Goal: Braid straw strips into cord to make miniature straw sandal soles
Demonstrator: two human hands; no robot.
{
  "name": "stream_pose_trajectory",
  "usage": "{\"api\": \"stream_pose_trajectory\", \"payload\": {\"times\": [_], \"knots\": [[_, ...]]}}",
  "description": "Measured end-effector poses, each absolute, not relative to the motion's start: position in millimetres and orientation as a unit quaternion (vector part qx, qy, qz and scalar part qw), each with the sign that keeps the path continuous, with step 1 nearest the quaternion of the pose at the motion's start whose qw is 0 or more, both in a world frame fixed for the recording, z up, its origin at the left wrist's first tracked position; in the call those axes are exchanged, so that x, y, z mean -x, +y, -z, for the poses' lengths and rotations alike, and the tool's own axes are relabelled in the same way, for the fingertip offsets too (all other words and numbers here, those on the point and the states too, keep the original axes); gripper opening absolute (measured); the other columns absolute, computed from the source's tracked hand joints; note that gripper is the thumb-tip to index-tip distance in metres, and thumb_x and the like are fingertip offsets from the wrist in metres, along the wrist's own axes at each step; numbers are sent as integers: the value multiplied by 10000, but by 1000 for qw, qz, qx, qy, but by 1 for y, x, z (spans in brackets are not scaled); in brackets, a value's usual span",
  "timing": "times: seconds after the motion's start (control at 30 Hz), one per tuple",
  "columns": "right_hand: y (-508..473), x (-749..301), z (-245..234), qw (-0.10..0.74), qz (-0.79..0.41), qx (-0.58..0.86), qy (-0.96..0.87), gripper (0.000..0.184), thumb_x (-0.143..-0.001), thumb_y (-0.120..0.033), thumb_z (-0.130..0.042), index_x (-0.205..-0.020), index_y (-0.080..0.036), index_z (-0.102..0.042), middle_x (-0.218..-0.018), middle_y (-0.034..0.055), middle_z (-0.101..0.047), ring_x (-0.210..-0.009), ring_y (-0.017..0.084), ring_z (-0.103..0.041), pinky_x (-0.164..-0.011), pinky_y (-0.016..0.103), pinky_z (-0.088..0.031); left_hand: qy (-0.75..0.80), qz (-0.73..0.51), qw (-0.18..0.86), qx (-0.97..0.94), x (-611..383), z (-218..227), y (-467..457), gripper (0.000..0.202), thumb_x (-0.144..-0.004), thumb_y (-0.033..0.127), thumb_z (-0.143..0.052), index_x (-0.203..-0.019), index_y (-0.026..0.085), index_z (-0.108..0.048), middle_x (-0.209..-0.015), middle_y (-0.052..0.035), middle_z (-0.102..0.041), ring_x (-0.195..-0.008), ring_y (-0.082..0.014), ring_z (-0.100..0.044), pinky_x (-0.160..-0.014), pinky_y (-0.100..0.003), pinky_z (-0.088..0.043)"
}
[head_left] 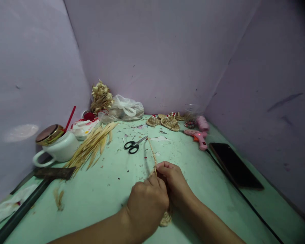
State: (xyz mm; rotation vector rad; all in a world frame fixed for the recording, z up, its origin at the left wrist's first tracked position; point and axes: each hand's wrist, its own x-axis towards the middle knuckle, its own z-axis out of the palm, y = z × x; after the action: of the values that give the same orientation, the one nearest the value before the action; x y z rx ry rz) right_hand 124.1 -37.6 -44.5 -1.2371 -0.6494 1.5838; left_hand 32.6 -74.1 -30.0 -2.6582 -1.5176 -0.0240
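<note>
A thin twisted cord of straw-coloured fibre runs up and away from my two hands, its far end near the scissors. My left hand is closed in a fist around the near part of the cord. Just beside it, my right hand pinches the cord between thumb and fingers. Below them a woven straw piece shows in part; my hands and wrists cover the rest, and whether it joins the cord is hidden. Black-handled scissors lie with blades spread beyond my hands.
Dry fibre strips, a white mug and a hammer are at left. A plastic bag stands at the back near woven straw pieces. On the right lie a pink glue gun, its black cable and a phone.
</note>
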Motion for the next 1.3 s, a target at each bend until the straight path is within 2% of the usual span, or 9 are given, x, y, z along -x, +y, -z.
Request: {"api": "stream_pose_trajectory", "payload": {"times": [0.1, 0.17, 0.27, 0.33, 0.5, 0.6, 0.77, 1.03, 1.3], "knots": [[-36, -125, 44, 493, -658, 507, -259, 121, -567, -191, -593, -549, -154, -479, -409, -44, -479, -376, 57, -391, -396, 189, -280, -478, 16, 22, 878, -34, 31, -80, 406, -734, 36, -339, -1093, 25, -529, -835, -216, -612, -627, -240, -589, -474, -290, -380], [-34, -128, 44, 493, -656, 508, -263, 148, -570, -224, -609, -555, -157, -478, -401, -52, -464, -359, 52, -370, -386, 190, -269, -463, 54, -39, 884, -32, 25, -80, 333, -741, 91, -374, -997, 64, -585, -793, -183, -621, -618, -243, -582, -494, -311, -385], [-32, -131, 44, 494, -658, 502, -266, 161, -576, -247, -620, -564, -155, -488, -415, -49, -474, -359, 55, -384, -388, 192, -283, -485, 197, -135, 841, -25, 11, -67, 234, -771, 205, -395, -789, 150, -622, -733, -114, -624, -637, -201, -566, -582, -315, -398], [-31, -133, 46, 485, -669, 492, -273, 169, -585, -259, -617, -559, -152, -489, -419, -38, -487, -360, 62, -402, -395, 198, -300, -546, 305, -193, 756, -18, 5, -50, 202, -765, 227, -423, -790, 170, -615, -766, -86, -628, -700, -169, -561, -642, -288, -404], [-31, -132, 48, 481, -682, 461, -301, 214, -595, -296, -636, -549, -152, -485, -412, -29, -501, -355, 70, -416, -397, 203, -299, -570, 230, -601, 511, -9, 10, -13, 203, -654, 255, -527, -760, 95, -594, -507, -1, -536, -309, -55, -353, -317, -196, -246], [-32, -129, 48, 491, -686, 443, -303, 206, -573, -279, -659, -564, -149, -500, -426, -20, -520, -389, 75, -447, -435, 207, -329, -504, 214, -702, 456, -7, 17, -8, 130, -599, 212, -555, -605, 83, -571, -515, -14, -550, -294, -33, -352, -283, -174, -226], [-33, -129, 47, 471, -667, 468, -338, 232, -578, -288, -647, -495, -139, -489, -455, 11, -540, -410, 77, -442, -444, 216, -324, -520, 187, -696, 459, -2, 19, -6, 83, -543, 158, -544, -563, 85, -577, -397, 25, -462, -294, -49, -368, -281, -168, -272], [-29, -132, 49, 451, -608, 533, -376, 180, -597, -263, -603, -504, -133, -521, -403, -23, -481, -357, 51, -348, -401, 203, -247, -531, 200, -668, 482, 1, 22, 0, 81, -532, 211, -541, -555, 142, -506, -369, 65, -395, -258, -28, -226, -278, -172, -97], [-32, -130, 56, 445, -585, 526, -428, 188, -647, -293, -575, -559, -130, -545, -452, -10, -522, -380, 49, -350, -408, 193, -251, -537, 240, -585, 559, 2, 28, -1, 107, -533, 198, -558, -465, 124, -520, -353, 52, -367, -350, -34, -234, -381, -207, -149]]}}
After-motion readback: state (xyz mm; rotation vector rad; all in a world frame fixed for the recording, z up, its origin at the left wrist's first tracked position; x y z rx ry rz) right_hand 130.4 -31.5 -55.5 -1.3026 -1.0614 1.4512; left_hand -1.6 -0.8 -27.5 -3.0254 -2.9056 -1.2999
